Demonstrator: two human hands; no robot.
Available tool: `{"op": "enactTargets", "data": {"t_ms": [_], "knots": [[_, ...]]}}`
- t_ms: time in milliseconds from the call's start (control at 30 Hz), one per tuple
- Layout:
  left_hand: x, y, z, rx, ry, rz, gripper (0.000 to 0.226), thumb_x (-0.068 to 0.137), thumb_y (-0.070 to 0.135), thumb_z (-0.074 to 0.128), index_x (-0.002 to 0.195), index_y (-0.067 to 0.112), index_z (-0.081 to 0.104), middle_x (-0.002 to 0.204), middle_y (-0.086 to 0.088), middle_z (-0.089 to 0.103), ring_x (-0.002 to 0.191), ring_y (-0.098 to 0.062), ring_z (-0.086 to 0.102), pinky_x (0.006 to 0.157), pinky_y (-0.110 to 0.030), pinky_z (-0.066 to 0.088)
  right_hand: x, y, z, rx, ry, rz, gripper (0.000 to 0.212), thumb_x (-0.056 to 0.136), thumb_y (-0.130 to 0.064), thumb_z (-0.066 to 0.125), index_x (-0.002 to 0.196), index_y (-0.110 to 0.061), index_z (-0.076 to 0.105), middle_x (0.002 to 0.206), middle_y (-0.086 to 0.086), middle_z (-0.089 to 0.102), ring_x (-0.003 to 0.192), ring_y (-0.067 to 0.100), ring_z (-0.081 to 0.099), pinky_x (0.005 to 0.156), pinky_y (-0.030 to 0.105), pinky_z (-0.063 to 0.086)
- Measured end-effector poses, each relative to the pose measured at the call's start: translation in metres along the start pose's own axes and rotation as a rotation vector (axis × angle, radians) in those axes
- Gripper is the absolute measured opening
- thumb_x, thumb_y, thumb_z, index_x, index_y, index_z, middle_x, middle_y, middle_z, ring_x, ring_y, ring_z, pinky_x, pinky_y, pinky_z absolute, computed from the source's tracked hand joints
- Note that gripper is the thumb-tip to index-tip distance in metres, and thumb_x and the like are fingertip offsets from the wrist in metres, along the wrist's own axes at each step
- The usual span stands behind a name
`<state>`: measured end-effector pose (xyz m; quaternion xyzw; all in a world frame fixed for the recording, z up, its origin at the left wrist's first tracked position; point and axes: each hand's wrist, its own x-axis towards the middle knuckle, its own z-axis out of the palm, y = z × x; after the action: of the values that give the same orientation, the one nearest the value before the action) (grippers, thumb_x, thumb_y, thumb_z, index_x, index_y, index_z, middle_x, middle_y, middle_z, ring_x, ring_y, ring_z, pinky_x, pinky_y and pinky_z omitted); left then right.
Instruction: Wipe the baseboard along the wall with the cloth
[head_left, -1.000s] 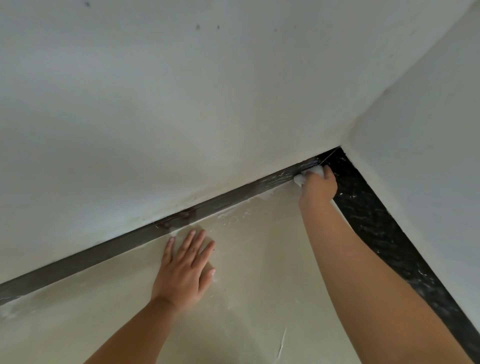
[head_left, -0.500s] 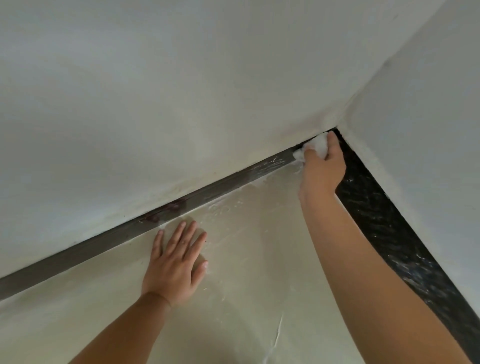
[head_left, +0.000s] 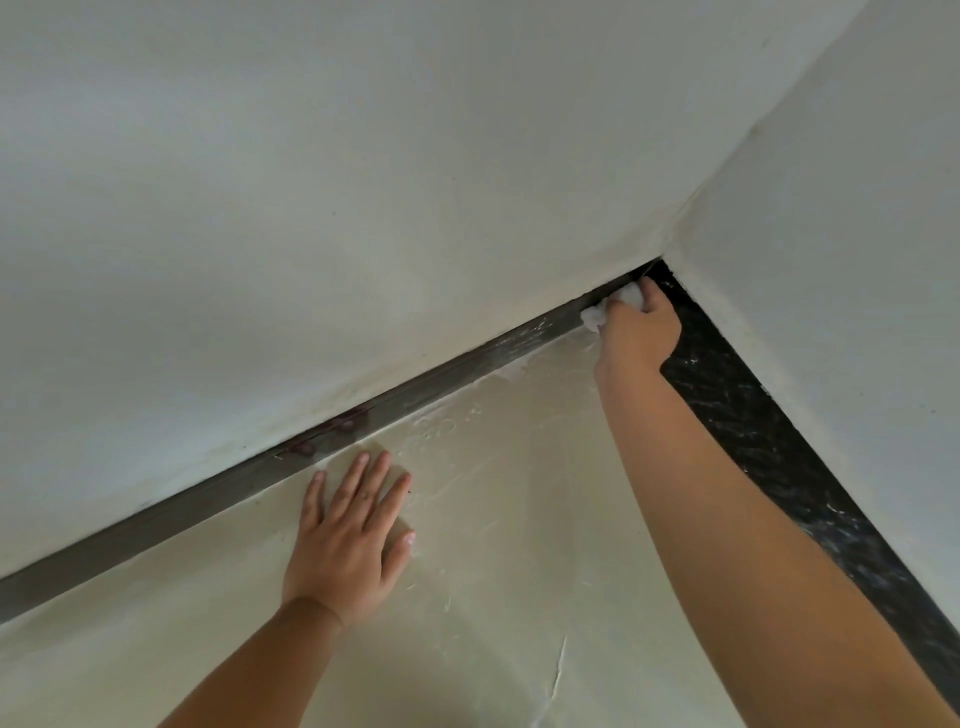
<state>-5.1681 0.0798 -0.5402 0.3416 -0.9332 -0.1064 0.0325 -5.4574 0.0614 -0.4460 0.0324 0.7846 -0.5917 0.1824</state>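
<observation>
So the right hand (head_left: 638, 332) has a small white cloth (head_left: 608, 306) bunched up in its grip, fingers curled round it, and it's pushed right against the dark baseboard (head_left: 415, 384) practically in the room corner (head_left: 662, 257) where the two walls meet. The thing that matters here is that the baseboard's long axis runs diagonally from that corner down and away to the left, so nearly all of the strip lies to the left of the cloth, toward the other arm. There's a second, black speckled baseboard (head_left: 769, 441) heading off along the right wall too, under the right forearm. The left hand (head_left: 348, 535) is flat on the pale floor (head_left: 519, 545), fingers straight and spread, holding nothing, just beside the baseboard about midway along, looks like it's only propping the person up. It's the nearer hand to the middle stretch, but the cloth's in the right one. My guess is the only way to go from the corner is dragging the cloth back leftward along the strip. There's a reddish smudge (head_left: 332, 431) on the baseboard just above the left fingertips that probably needs a pass.
</observation>
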Motion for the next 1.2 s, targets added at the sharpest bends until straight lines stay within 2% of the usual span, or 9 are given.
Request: {"op": "enactTargets", "data": {"t_ms": [233,333,467,667,767,833,1000,1100,1200], "knots": [[0.001,0.001,0.000,-0.003,-0.002,-0.005,0.058,0.095,0.049,0.004,0.130,0.016,0.037,0.135,-0.010,0.047,0.142,-0.009,-0.010,0.110,-0.044,0.005,-0.046,0.000,-0.007,0.011,-0.073,-0.159,0.046,0.091,-0.004,0.053,0.135,-0.011,0.044,0.132,-0.003,0.050,0.109,0.001,0.047,0.080,-0.004,0.039],[0.001,0.001,-0.001,0.011,-0.017,-0.010,0.059,0.095,0.049,0.003,0.130,0.016,0.036,0.134,-0.012,0.049,0.141,-0.009,-0.012,0.111,-0.042,0.003,-0.061,0.015,0.001,-0.047,-0.115,-0.125,0.047,0.093,-0.007,0.050,0.139,-0.010,0.039,0.141,0.002,0.044,0.115,0.001,0.043,0.076,-0.011,0.033],[0.000,0.002,-0.002,0.005,-0.023,-0.015,0.059,0.095,0.049,0.003,0.129,0.016,0.037,0.134,-0.013,0.050,0.141,-0.008,-0.012,0.111,-0.042,0.003,-0.060,0.029,0.010,-0.113,-0.148,-0.023,0.049,0.095,-0.009,0.046,0.142,-0.015,0.033,0.145,0.001,0.040,0.134,0.013,0.037,0.101,0.012,0.027],[0.000,0.002,-0.002,0.027,-0.041,-0.015,0.059,0.095,0.050,0.003,0.129,0.017,0.037,0.137,-0.008,0.043,0.142,-0.011,-0.007,0.112,-0.041,0.002,-0.038,0.021,0.010,-0.117,-0.123,0.040,0.050,0.089,-0.001,0.049,0.138,-0.011,0.042,0.126,0.003,0.054,0.116,0.016,0.051,0.093,0.019,0.039],[0.000,0.003,-0.002,0.042,-0.045,-0.009,0.058,0.095,0.050,0.003,0.128,0.016,0.038,0.134,-0.012,0.050,0.134,-0.024,0.022,0.113,-0.039,-0.001,-0.024,0.011,0.005,-0.079,-0.062,-0.015,0.047,0.084,0.004,0.049,0.130,-0.005,0.050,0.108,0.000,0.053,0.098,0.014,0.050,0.092,0.024,0.044],[0.000,0.002,-0.003,0.038,-0.042,-0.005,0.058,0.095,0.049,0.003,0.127,0.017,0.038,0.132,-0.012,0.053,0.127,-0.025,0.030,0.111,-0.041,0.002,-0.019,0.001,-0.001,-0.048,-0.036,-0.040,0.047,0.086,0.004,0.050,0.132,-0.005,0.048,0.116,0.004,0.056,0.104,0.014,0.053,0.100,0.026,0.044],[0.002,0.002,-0.004,0.031,-0.037,-0.005,0.059,0.095,0.049,0.003,0.126,0.016,0.041,0.131,-0.014,0.053,0.126,-0.025,0.031,0.110,-0.040,0.004,-0.046,-0.012,-0.002,-0.029,-0.051,-0.093,0.051,0.092,0.000,0.048,0.140,-0.010,0.036,0.143,0.002,0.042,0.126,0.011,0.046,0.095,0.006,0.030],[0.001,0.002,-0.004,0.045,-0.044,-0.001,0.064,0.095,0.049,0.003,0.125,0.013,0.048,0.131,-0.014,0.053,0.126,-0.026,0.031,0.109,-0.039,0.003,-0.081,0.001,0.010,-0.059,-0.104,-0.096,0.052,0.093,-0.002,0.046,0.142,-0.011,0.033,0.149,0.004,0.034,0.133,0.016,0.038,0.106,0.013,0.025],[0.000,0.003,-0.004,0.047,-0.053,-0.002,0.068,0.096,0.048,0.003,0.121,0.011,0.054,0.129,-0.014,0.055,0.125,-0.026,0.035,0.109,-0.038,0.004,-0.111,0.014,0.024,-0.004,-0.134,-0.038,0.052,0.092,-0.001,0.047,0.141,-0.013,0.035,0.149,0.005,0.034,0.133,0.023,0.040,0.112,0.033,0.032]]}}
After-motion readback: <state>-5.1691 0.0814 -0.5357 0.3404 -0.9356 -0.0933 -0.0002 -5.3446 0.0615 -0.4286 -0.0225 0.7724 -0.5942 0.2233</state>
